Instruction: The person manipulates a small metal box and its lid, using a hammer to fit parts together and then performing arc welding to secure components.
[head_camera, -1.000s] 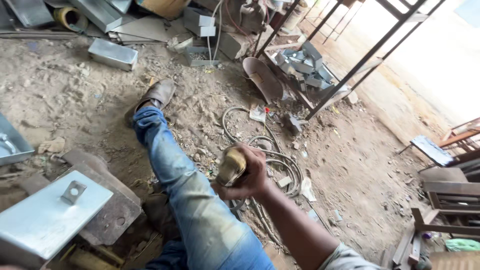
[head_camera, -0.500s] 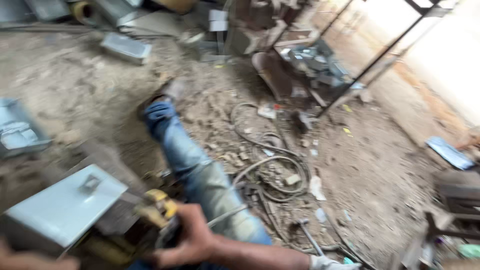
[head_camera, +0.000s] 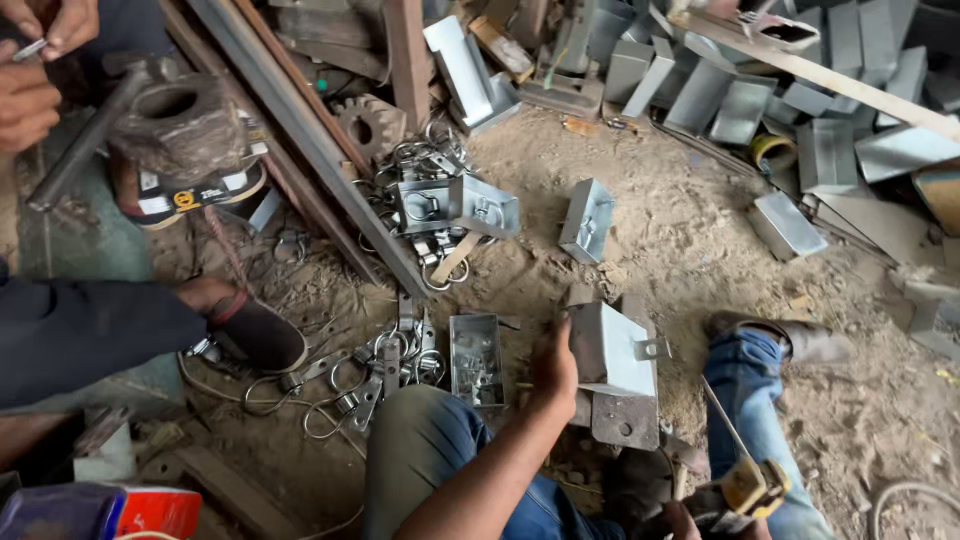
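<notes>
Fingers (head_camera: 556, 352) against smooth grey sheet-metal box (head_camera: 612, 348), boxy, sharp-edged.

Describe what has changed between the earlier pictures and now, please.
The view swung left, from the open yard to the metal parts pile. The right hand brought the yellow power tool from beside the knee down to the lap, and it holds it now at the bottom edge. The left hand has come to rest against the grey metal box. The jeans-clad leg stays stretched out.

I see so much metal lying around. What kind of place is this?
Probably a small metal workshop: grey metal boxes lie on the dirt floor, with steel bars and rings scattered about.
</notes>
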